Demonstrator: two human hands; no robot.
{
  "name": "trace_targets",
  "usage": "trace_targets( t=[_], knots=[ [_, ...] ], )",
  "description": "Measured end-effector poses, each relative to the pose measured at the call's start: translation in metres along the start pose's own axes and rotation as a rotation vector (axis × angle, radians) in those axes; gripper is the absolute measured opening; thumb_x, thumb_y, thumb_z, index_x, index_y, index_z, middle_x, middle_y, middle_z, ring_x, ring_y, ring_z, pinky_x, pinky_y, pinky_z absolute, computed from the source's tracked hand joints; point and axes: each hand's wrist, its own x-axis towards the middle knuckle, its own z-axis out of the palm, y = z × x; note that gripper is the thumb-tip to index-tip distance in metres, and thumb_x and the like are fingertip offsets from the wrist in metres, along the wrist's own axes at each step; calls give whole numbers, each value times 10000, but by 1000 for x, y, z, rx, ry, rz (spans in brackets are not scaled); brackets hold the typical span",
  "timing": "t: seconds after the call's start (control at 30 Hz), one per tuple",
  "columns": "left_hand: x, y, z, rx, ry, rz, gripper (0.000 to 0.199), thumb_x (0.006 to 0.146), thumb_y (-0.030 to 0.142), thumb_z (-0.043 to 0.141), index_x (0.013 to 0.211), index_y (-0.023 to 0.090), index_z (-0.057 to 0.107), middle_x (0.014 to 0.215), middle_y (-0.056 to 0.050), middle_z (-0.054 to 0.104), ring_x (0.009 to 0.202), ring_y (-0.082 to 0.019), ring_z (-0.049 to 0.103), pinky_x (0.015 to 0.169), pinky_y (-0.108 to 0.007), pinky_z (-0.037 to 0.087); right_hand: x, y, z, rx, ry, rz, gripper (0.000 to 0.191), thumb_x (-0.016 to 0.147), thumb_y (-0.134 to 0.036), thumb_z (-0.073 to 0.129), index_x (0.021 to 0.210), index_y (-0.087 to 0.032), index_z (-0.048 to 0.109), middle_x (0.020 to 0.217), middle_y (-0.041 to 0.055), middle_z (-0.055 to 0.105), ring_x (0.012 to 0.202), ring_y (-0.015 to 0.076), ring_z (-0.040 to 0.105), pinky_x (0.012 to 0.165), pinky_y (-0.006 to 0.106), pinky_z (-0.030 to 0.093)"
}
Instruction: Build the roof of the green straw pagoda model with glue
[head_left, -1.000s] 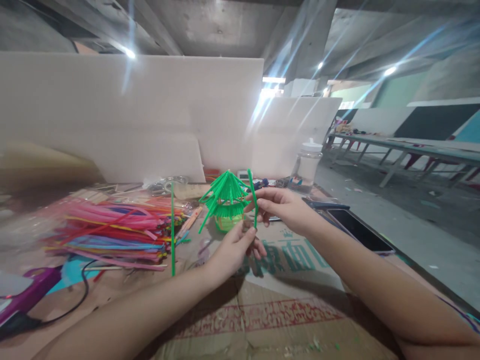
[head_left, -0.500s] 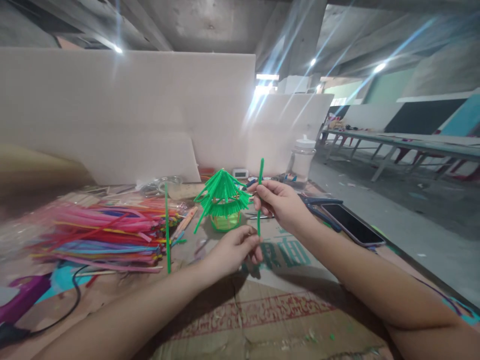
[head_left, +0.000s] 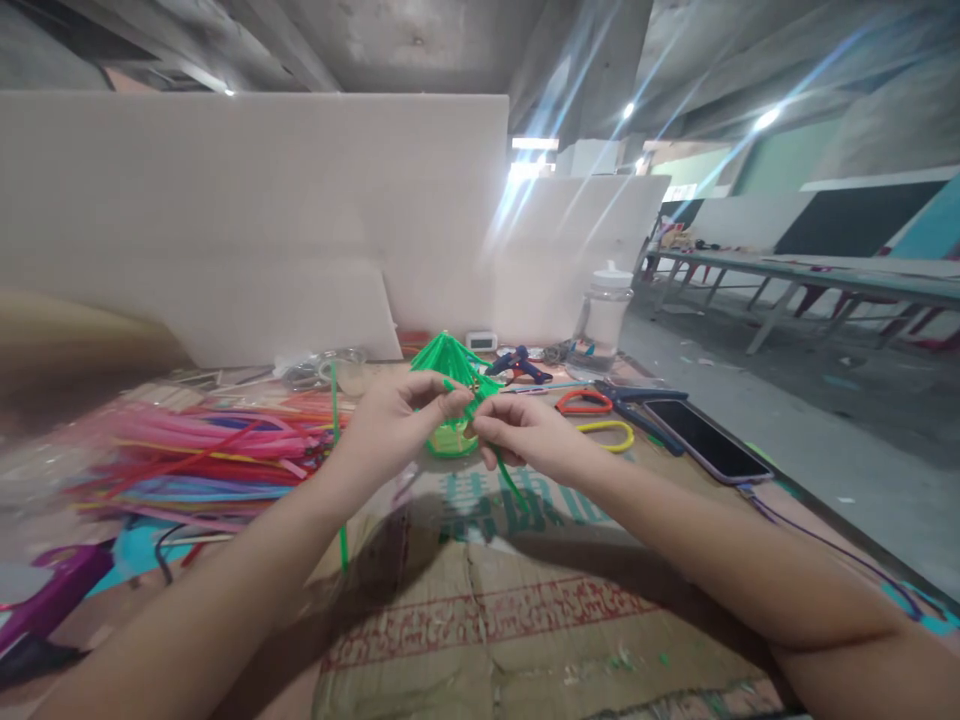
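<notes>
A green pipe cleaner [head_left: 513, 480] slants down and right from my right hand [head_left: 517, 430], whose fingers are pinched on it. Close by on the left, my left hand [head_left: 401, 420] pinches the upper end of the green stick, its tip showing above the thumb. Just behind both hands stands a small model with a green, layered cone roof [head_left: 444, 352] and a yellow-green base [head_left: 448, 440], partly hidden by my fingers. Another green pipe cleaner [head_left: 343, 545] lies left of the hands, crossed by my left forearm.
Colourful pipe cleaners [head_left: 217, 440] lie heaped at left, near a purple glue gun [head_left: 64, 590]. Farther back are a blue glue gun [head_left: 519, 366] and a water bottle [head_left: 600, 320]. Scissors with a yellow handle [head_left: 628, 438], pliers [head_left: 649, 415] and a phone [head_left: 709, 440] lie at right.
My left hand has risen beside the right and closed on the pipe cleaner. My right hand has moved slightly down and left. The pipe cleaner has gone from upright to slanting.
</notes>
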Motion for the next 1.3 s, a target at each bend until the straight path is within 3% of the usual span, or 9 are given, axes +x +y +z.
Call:
trace_targets(
  t=[0.17,0.33,0.47,0.57,0.67,0.83,0.93,1.1,1.3],
  knots=[
    [4,2,-8,-36,151,-35,216,851,388,629,851,183,695,772,-22,686,709,-159,621,674,-266,493,2,6,0,45,11,7,314,812,-474,654,759,-175,577,535,-42,618,364,41,367,369,187,255],
    [6,4,-25,-44,269,19,197,865,272,544,996,189,665,830,-14,662,750,-148,609,726,-270,504,1,3,-6,238,173,-125,319,803,-488,684,800,-184,587,562,-45,619,387,54,447,371,185,320],
    [9,7,-39,123,257,38,181,849,213,499,876,190,676,806,-10,658,772,-153,602,802,-293,498,3,4,-9,275,190,-125,321,795,-482,699,787,-184,580,566,-28,642,378,55,463,366,183,344],
    [20,11,-45,128,208,38,173,822,282,601,938,194,694,886,-27,695,817,-174,630,815,-304,505,5,9,-7,274,194,-109,333,789,-487,699,754,-181,572,587,-12,663,379,60,486,357,182,364],
    [38,8,-49,177,250,80,229,819,315,628,1000,193,699,889,-38,704,816,-181,640,783,-300,502,7,15,-2,265,195,-104,339,796,-495,688,752,-180,571,597,-9,667,377,61,494,352,181,386],
    [69,-11,-49,258,285,84,286,851,270,514,1056,171,687,731,-18,675,703,-161,632,690,-277,484,12,26,1,273,219,-31,364,779,-521,689,752,-184,555,562,-17,654,352,67,493,330,179,388],
    [77,-17,-41,312,303,78,302,835,261,524,1064,164,695,811,-31,697,696,-148,619,684,-270,484,14,28,1,280,229,-20,360,783,-518,686,764,-183,557,572,-16,659,358,67,503,329,174,393],
    [81,-26,-29,271,172,56,366,867,376,557,1108,137,697,1087,-103,729,957,-210,664,882,-336,506,19,29,4,322,232,11,384,747,-539,708,772,-180,572,549,-24,651,357,68,506,322,166,391],
    [79,-49,-29,242,19,64,470,919,516,489,1125,157,712,1135,-102,730,1056,-255,655,939,-373,482,31,32,11,369,271,31,390,719,-533,732,773,-168,604,549,-23,651,362,68,507,318,165,382]
  ],
)
